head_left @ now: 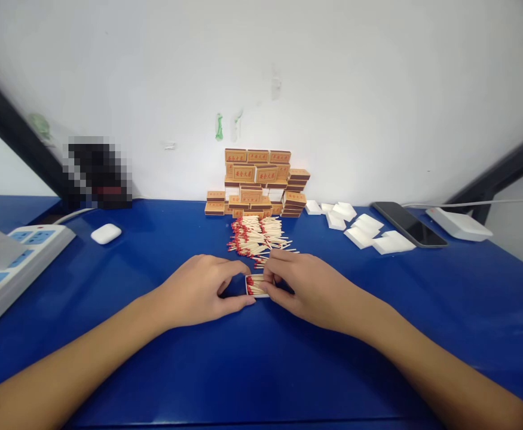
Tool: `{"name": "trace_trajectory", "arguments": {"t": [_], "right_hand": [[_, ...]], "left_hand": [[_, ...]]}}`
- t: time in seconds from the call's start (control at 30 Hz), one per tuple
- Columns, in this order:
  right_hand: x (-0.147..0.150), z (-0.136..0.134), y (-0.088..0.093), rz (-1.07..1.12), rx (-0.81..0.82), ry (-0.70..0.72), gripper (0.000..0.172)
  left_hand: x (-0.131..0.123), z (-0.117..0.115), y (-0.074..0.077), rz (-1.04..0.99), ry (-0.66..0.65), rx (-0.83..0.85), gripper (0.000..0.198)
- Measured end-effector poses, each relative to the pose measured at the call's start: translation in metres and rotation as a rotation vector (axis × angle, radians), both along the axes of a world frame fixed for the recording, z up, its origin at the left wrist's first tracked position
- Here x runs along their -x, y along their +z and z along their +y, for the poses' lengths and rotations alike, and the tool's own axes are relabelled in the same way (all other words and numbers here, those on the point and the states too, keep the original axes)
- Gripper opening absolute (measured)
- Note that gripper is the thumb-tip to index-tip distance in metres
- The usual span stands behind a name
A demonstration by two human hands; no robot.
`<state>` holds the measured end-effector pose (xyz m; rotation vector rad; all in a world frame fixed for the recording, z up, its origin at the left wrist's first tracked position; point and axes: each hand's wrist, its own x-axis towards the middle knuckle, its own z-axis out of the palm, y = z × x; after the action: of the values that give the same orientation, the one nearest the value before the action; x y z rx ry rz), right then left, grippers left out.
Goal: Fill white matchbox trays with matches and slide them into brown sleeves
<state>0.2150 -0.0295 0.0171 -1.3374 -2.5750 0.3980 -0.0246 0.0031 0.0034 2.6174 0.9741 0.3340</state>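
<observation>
A small white matchbox tray holding red-tipped matches lies on the blue table. My left hand grips its left end, forefinger at the far corner and thumb at the near one. Over the right part of the tray, my right hand has its thumb and fingers pinched at the matches; its fingers hide that end. Just beyond lies a heap of loose matches, their red heads mostly to the left. Behind it, orange matchboxes are stacked against the wall.
Several white trays lie at the back right, next to a dark phone and a white box with a cable. On the left are a white power strip, a small white case and a pixelated dark object.
</observation>
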Motion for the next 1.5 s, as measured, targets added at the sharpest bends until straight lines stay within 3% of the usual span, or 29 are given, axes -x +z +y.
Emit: {"name": "trace_trajectory", "arguments": {"t": [0.83,1.5], "right_hand": [[-0.0038,0.0022,-0.0002,0.083,0.061,0.117,0.019],[-0.0063,0.0026,0.004,0.101,0.057,0.087,0.017]], "left_hand": [[-0.0004,-0.0007,0.0018,0.003,-0.003,0.006,0.027],[0.0018,-0.0004,0.0013,0.014,0.007,0.026,0.028]]}}
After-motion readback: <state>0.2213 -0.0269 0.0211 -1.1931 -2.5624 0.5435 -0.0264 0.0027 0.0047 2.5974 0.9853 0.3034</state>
